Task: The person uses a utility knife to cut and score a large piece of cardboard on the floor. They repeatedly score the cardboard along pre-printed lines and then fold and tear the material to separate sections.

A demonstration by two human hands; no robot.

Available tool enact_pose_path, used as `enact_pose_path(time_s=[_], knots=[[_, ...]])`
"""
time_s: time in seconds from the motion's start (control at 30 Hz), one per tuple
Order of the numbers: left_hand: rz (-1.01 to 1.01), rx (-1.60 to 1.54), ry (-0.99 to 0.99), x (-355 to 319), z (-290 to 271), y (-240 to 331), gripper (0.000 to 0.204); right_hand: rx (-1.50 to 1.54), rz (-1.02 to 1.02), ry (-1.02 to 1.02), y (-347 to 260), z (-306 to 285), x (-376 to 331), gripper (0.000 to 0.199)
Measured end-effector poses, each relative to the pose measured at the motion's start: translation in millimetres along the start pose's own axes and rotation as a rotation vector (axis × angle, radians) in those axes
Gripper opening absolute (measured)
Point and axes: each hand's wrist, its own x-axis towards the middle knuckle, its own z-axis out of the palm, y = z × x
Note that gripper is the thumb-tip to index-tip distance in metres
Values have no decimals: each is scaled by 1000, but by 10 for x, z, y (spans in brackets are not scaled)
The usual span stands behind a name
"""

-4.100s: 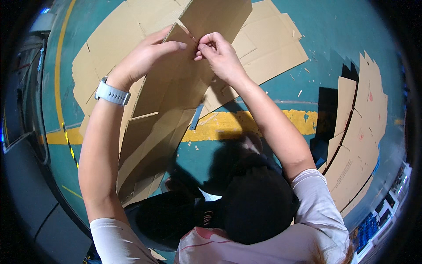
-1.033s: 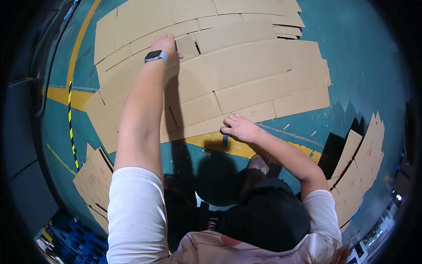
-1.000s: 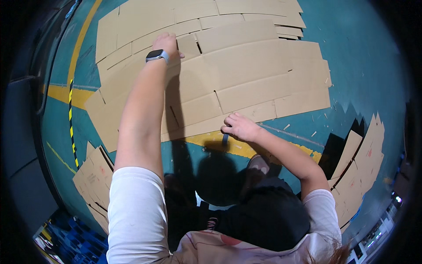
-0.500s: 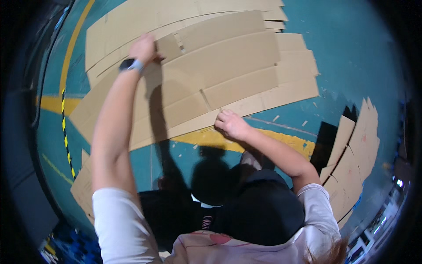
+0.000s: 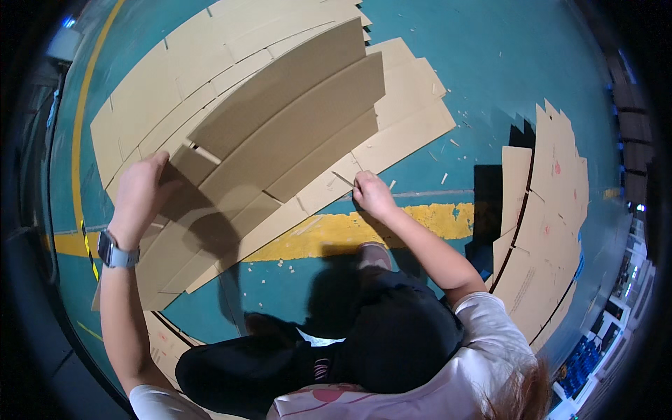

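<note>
A large flat cardboard sheet [image 5: 280, 119], creased in long lines and slotted, is tilted up off the cardboard below it. My left hand [image 5: 143, 189], with a watch on its wrist, grips the sheet near its left slot; the fingertips are partly hidden. My right hand [image 5: 373, 194] is closed beside the near edge of a lower cardboard sheet [image 5: 413, 115]. A thin dark line shows by its fingers, and I cannot make out whether it is a held object or a slit.
More flattened cardboard [image 5: 196, 49] lies beyond on the green floor [image 5: 490, 63]. A cardboard stack [image 5: 553, 210] stands at the right; another cardboard piece [image 5: 168, 343] lies near left. A yellow floor stripe [image 5: 308, 238] crosses before my shoe [image 5: 374, 255]. Small scraps are scattered about.
My left hand has come toward me and left, and the sheet has tilted up with it. My right hand stays closed near the lower sheet's edge. The view has shifted.
</note>
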Motion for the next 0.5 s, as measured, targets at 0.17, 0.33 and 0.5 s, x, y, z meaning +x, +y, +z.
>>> enact_pose_path(time_s=[0.17, 0.33, 0.5], knots=[[61, -83, -110, 79, -182, 329, 26, 74, 132, 33, -60, 1, -86, 11], [32, -189, -174, 318, -362, 830, 31, 374, 366, -89, -31, -200, -241, 19], [112, -256, -158, 728, -364, 1238, 35, 613, 373, -5, 211, -41, -477, 10]])
